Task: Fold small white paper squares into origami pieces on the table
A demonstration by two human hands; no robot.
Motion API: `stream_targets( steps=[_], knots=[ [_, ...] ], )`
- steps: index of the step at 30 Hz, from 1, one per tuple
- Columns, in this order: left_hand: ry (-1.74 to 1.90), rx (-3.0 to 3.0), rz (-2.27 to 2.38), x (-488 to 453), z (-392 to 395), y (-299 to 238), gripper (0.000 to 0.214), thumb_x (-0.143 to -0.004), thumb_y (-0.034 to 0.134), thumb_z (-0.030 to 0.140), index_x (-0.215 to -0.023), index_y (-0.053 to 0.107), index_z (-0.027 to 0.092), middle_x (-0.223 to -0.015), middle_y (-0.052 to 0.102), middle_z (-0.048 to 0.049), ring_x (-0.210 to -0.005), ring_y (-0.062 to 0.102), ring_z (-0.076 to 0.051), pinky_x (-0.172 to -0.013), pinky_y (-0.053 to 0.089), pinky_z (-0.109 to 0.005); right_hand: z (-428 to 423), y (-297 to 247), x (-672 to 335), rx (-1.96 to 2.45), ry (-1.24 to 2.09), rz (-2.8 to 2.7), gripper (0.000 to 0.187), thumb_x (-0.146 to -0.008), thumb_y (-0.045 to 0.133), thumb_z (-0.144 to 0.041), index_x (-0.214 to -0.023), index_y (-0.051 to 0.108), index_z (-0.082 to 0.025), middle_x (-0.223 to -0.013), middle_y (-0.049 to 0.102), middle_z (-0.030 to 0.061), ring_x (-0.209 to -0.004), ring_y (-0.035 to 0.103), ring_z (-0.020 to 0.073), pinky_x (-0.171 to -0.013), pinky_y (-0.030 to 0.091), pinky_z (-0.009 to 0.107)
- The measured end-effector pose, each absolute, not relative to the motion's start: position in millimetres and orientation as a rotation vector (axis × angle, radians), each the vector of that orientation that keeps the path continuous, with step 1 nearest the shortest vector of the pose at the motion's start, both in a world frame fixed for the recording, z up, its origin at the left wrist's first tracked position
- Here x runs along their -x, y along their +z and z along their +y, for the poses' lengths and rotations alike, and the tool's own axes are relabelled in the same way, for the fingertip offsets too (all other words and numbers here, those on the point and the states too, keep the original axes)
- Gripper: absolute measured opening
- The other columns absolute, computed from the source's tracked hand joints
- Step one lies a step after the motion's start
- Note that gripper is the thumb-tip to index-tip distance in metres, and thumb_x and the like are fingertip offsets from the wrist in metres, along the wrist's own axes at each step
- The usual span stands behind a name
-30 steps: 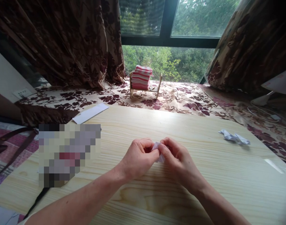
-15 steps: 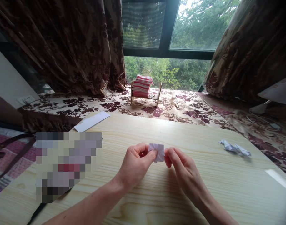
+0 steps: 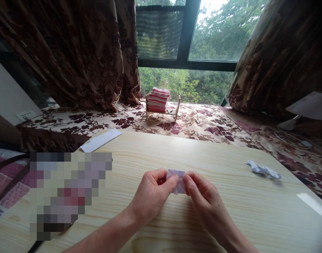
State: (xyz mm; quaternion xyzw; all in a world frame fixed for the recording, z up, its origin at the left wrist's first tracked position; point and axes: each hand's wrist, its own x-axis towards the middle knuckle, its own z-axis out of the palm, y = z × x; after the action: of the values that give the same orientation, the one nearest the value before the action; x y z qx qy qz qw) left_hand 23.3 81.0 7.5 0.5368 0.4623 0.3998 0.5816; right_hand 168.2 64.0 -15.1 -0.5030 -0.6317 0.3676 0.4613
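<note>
No legible text, label, brand, number or sign anywhere in view. Only faint reddish marks, too small to read, on the white card (image 3: 310,105) at the far right, and a pixelated patch (image 3: 71,193) on the wooden table (image 3: 229,211), blurred past reading. Plain and unprinted on their visible faces: the small folded paper (image 3: 176,176) and the white paper strip (image 3: 101,140).

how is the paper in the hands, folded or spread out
Folded: the paper is a small creased packet pinched between the left hand and right hand.
</note>
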Motion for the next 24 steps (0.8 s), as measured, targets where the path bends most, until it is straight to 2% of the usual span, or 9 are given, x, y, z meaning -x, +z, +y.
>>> stream_targets(
  steps=[10,17,21,24],
  knots=[
    [0.903,-1.223,1.085,-26.5,78.5,1.2,0.015,-0.074,0.053,0.024,-0.064,0.055,0.013,-0.058,0.049,0.0019,-0.054,0.04,-0.009,-0.049,0.032,-0.02,61.6,-18.8,-160.5,1.298,1.024,-1.584,0.029,-0.088,0.042,-0.041,-0.069,0.046,-0.019,-0.065,0.046,-0.0016,-0.06,0.043,0.0128,-0.055,0.037,0.024],
    [0.93,-1.162,1.085,-26.7,83.2,2.2,0.02,-0.074,0.058,0.029,-0.066,0.061,0.011,-0.063,0.057,-0.0013,-0.06,0.047,-0.011,-0.056,0.037,-0.021,68.5,-12.5,-170.5,1.354,1.136,-1.483,0.042,-0.088,0.039,-0.049,-0.058,0.04,-0.02,-0.056,0.038,-0.0036,-0.054,0.036,0.011,-0.05,0.031,0.023],
    [0.919,-1.177,1.098,-26.5,84.4,1.8,0.019,-0.072,0.061,0.027,-0.068,0.064,0.01,-0.065,0.06,-0.0028,-0.061,0.049,-0.012,-0.057,0.038,-0.022,68.5,-11.8,-173.4,1.299,1.084,-1.519,0.036,-0.086,0.046,-0.047,-0.064,0.048,-0.018,-0.06,0.042,-0.0027,-0.057,0.038,0.0116,-0.053,0.032,0.023],
    [0.922,-1.2,1.085,-26.8,83.6,0.8,0.016,-0.072,0.062,0.025,-0.07,0.065,0.009,-0.066,0.061,-0.0032,-0.062,0.05,-0.012,-0.059,0.039,-0.022,68.3,-12.4,-174.3,1.309,1.012,-1.56,0.036,-0.086,0.045,-0.046,-0.063,0.048,-0.019,-0.059,0.041,-0.003,-0.056,0.038,0.0116,-0.052,0.031,0.024]
  ],
)
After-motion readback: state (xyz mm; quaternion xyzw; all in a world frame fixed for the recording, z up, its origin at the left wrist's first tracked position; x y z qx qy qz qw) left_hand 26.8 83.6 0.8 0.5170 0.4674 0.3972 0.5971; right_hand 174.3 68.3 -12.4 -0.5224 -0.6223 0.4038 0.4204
